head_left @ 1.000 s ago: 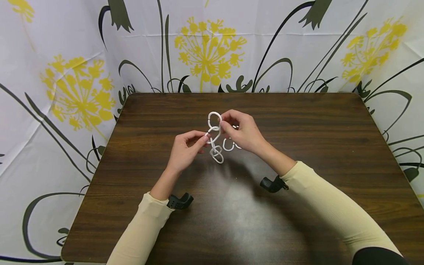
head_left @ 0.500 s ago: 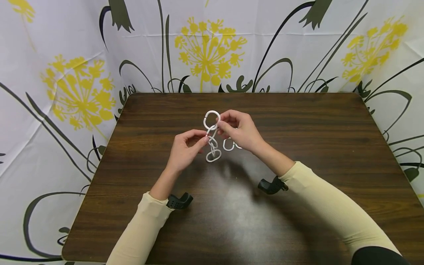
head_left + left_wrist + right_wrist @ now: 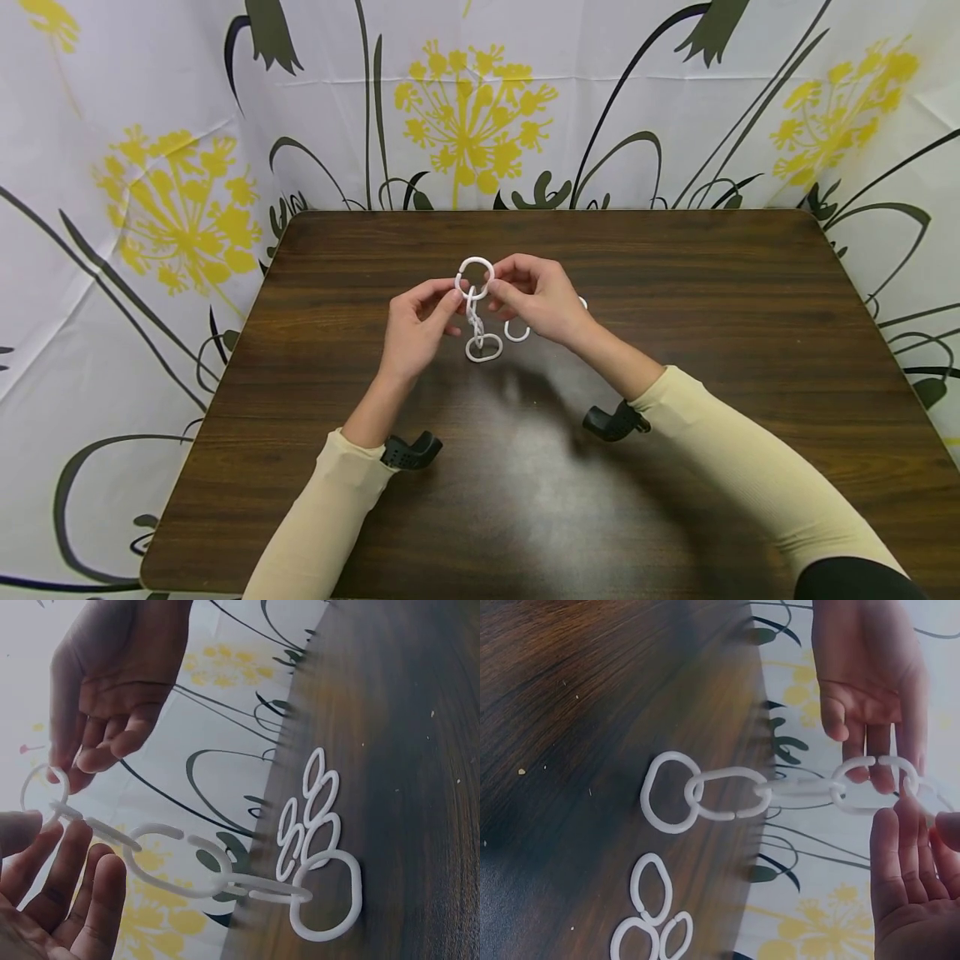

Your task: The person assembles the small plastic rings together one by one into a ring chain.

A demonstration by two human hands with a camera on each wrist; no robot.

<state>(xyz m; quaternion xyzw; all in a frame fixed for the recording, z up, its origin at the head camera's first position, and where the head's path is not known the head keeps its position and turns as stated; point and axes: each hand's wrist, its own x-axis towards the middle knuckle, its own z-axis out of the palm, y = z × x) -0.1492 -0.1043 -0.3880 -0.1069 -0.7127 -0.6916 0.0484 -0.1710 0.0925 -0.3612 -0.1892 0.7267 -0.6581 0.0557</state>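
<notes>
A chain of white plastic C-shaped links hangs between my two hands over the table. Its top link (image 3: 475, 259) is upright, pinched at its left side by my left hand (image 3: 411, 337) and at its right side by my right hand (image 3: 543, 302). Both thumbs are toward the head camera. In the left wrist view, a middle link (image 3: 154, 883) with a gap in its side dangles below the fingers. The bottom link (image 3: 648, 796) is at or just above the tabletop; I cannot tell if it touches.
Several loose white links (image 3: 337, 829) lie on the dark wooden table (image 3: 300, 500) beyond the chain; my right hand partly hides them in the head view. A patterned curtain (image 3: 322, 125) stands behind the table's far edge. Each wrist carries a black camera mount (image 3: 411, 452).
Both hands stay close together. The left hand has moved up from a lower link to the top link, which has turned to face the head camera. The chain hangs straighter.
</notes>
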